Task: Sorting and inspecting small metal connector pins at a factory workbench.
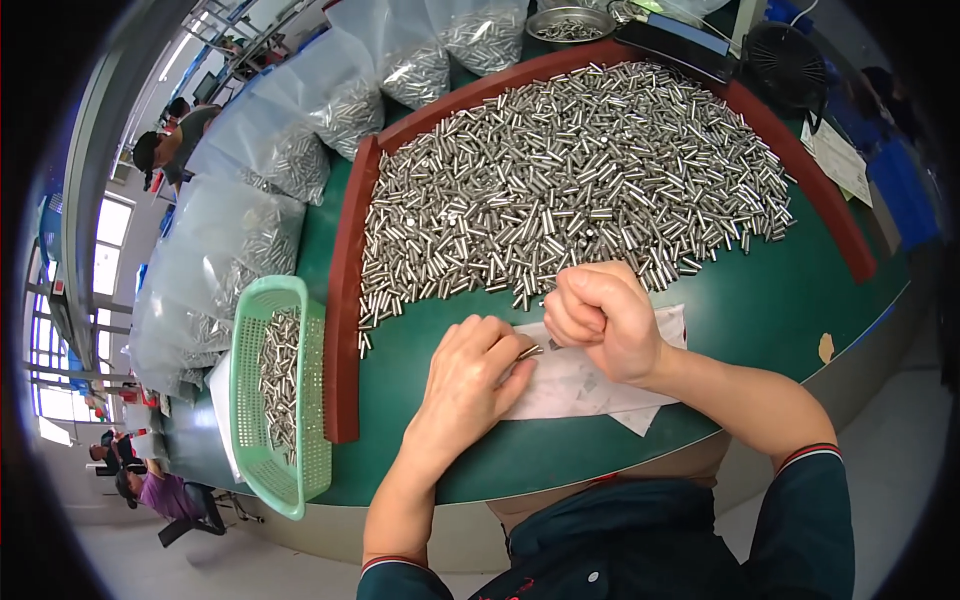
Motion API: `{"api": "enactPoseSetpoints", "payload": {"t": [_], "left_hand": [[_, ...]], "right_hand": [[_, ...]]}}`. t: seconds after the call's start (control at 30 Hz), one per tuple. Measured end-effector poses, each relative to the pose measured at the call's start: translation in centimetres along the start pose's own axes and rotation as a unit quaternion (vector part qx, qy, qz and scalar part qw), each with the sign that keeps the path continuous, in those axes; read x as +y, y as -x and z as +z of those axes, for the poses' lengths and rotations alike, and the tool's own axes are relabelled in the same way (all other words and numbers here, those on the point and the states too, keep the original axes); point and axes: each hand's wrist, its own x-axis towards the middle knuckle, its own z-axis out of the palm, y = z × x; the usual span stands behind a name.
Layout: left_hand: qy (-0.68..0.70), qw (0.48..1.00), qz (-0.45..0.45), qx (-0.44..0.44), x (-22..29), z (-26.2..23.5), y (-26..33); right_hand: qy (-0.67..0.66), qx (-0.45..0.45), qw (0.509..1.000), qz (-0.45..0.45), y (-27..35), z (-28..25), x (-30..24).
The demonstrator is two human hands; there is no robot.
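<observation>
At the near edge of the green table (745, 325), the left hand (455, 385) is pinching a small metal pin (532, 352) between thumb and fingers; could be more than one, count isn't reading clearly. Right hand (610, 320) is forming a fist just beside it, fingers pressed together; can't tell if it's gripping anything. A pale cloth (565, 395) is lying under both, probably serving as a soft pad and light background. Pin pile (580, 180) is sitting just past the hands, likely keeping the reach short. Reddish-brown rails (344, 300) are bounding it left, far and right, presumably stopping pins from rolling off; near side is going unrailed.

Room: the widest bare patch is opening right of the right hand, between pile, right rail and curved table edge. Left is running tighter, with stray pins lying along the rail. Green basket (316, 445) is standing right outside that rail, holding more pins. Farther out, clear plastic bags (225, 225) of pins are lining the outside, and a metal bowl (547, 38) is sitting behind the far rail; neither is crowding the hands.
</observation>
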Motion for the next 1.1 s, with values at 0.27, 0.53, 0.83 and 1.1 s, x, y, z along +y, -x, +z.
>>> {"api": "enactPoseSetpoints", "payload": {"t": [0.27, 0.53, 0.83, 1.1], "left_hand": [[0.008, 1.000, 0.000, 0.007, 0.3, 0.0, -0.3], [0.027, 0.999, -0.021, 0.018, 0.2, 0.7, -0.2], [0.034, 0.999, -0.031, 0.029, 0.4, 0.8, -0.3], [0.039, 0.998, -0.042, 0.040, 0.6, 0.8, -0.2]], "right_hand": [[0.001, 0.004, 1.000, 0.017, 0.1, 0.1, -0.2], [-0.016, 0.002, 1.000, 0.026, 0.0, 0.0, 0.1], [-0.021, 0.011, 0.999, 0.038, 0.1, 0.0, 0.3], [-0.026, 0.015, 0.999, 0.042, 0.1, 0.0, 0.2]]}}
